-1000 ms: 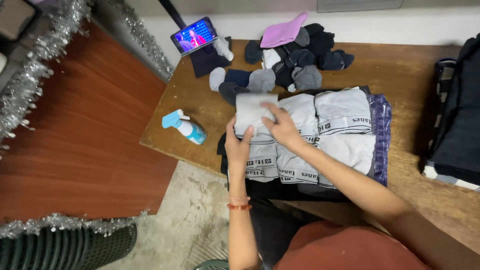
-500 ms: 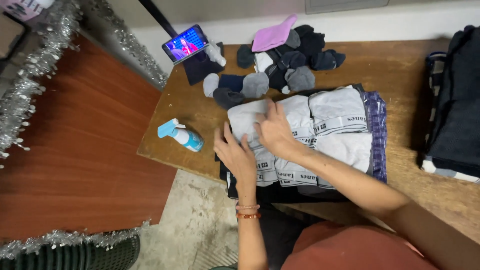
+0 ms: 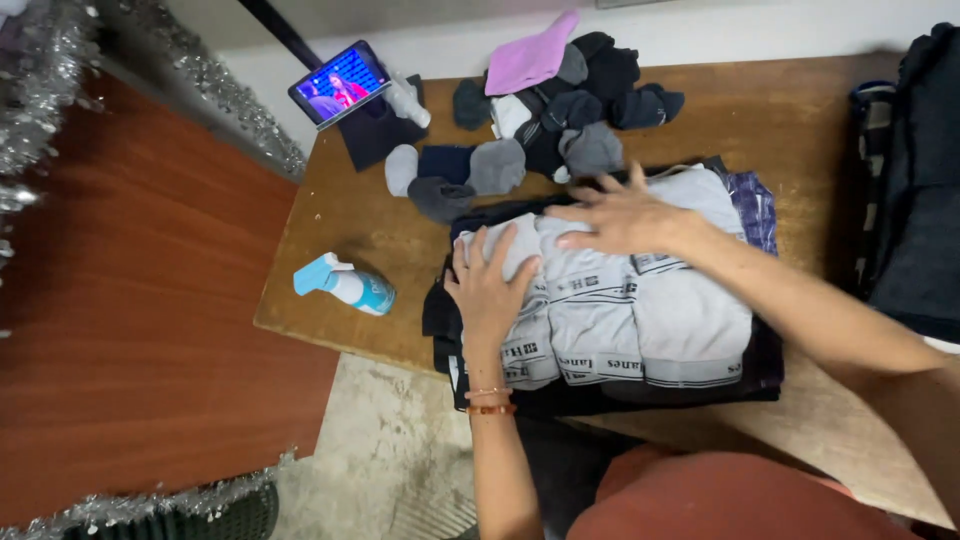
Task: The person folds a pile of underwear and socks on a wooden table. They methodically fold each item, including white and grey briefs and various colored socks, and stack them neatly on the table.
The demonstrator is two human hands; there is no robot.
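While both hands press flat on a stack of folded clothes, the view looks straight down from the person's head onto a wooden counter that fills the middle and right of the scene. At 9 o'clock lies a broad reddish-brown wood panel, edged with silver tinsel at 10 o'clock. At 3 o'clock a dark bag sits on the counter's right edge.

At the centre lies the stack: pale grey folded garments in three overlapping columns, resting on darker clothes, with a strip of purple plaid showing at the stack's 2 o'clock corner. It sits at the near edge of the counter, just in front of the person's reddish lap at 6 o'clock.

At 12 o'clock, just beyond the stack, is a heap of socks in black, grey and navy, topped by a pink cloth.

The right hand reaches in from 4 o'clock and lies palm down on the stack's far edge, its grip apart, fingers spread, holding nothing. The left hand comes up from 6 o'clock and lies flat on the stack's left column, its grip also apart, fingers pointing toward 12 o'clock; beaded bracelets circle the wrist.

At 11 o'clock a phone leans propped with a lit screen. At 9 o'clock of the stack, well apart from it, a small blue-and-white spray bottle lies on its side.
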